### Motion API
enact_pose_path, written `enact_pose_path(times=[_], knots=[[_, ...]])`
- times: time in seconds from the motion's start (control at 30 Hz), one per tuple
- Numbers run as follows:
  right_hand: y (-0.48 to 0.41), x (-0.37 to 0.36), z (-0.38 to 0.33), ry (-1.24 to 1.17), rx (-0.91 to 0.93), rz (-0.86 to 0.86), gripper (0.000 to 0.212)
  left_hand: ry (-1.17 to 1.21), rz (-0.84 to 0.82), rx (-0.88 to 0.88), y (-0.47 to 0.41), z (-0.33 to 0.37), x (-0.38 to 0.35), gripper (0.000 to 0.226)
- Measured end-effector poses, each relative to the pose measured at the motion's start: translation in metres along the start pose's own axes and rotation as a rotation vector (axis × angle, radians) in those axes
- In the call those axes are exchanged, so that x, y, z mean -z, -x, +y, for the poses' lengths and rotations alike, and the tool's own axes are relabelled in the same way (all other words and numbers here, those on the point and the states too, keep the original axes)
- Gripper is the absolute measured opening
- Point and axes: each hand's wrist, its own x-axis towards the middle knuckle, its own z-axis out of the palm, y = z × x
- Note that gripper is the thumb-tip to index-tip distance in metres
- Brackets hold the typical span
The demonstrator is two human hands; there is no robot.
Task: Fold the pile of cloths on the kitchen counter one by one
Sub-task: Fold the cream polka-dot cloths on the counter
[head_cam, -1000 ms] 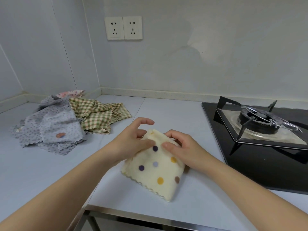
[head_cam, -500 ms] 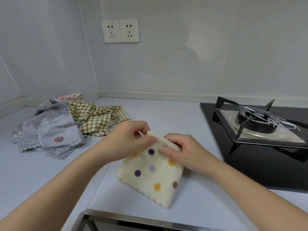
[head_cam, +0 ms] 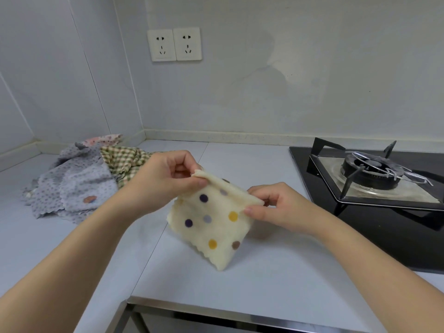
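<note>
Two hands are holding up a cream dotted cloth (head_cam: 211,224) left of the stove (head_cam: 374,186). The left hand (head_cam: 161,183) is pinching its far top corner, the right hand (head_cam: 274,207) its near top corner, fingers curled tight. Its bottom corner is touching the counter (head_cam: 276,280); more cloths (head_cam: 79,186) are lying farther left.

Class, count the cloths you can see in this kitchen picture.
4: cream dotted cloth held up at centre; grey cloth, green checked cloth and pink cloth piled at left. More may hide underneath.
</note>
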Motion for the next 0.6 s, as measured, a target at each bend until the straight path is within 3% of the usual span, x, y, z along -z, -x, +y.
enact_pose_path(times=[0.17, 0.23, 0.4, 0.5, 0.6], knots=[[-0.006, 0.003, -0.005, 0.153, -0.179, -0.239, 0.035, -0.012, 0.062, -0.082, 0.001, -0.001, -0.005, 0.018], [-0.01, 0.013, -0.008, 0.206, -0.214, -0.271, 0.027, -0.011, 0.08, -0.081, -0.002, -0.006, 0.002, 0.026], [-0.044, 0.05, -0.023, 0.45, -0.237, -0.343, 0.043, -0.042, 0.098, -0.029, -0.028, -0.006, 0.0, 0.037], [-0.065, 0.073, -0.032, 0.497, -0.199, -0.29, 0.033, -0.162, 0.084, 0.025, -0.062, 0.003, 0.009, 0.032], [-0.081, 0.1, -0.044, 0.288, -0.093, -0.103, 0.016, -0.311, -0.006, 0.049, -0.09, 0.023, 0.023, 0.026]])
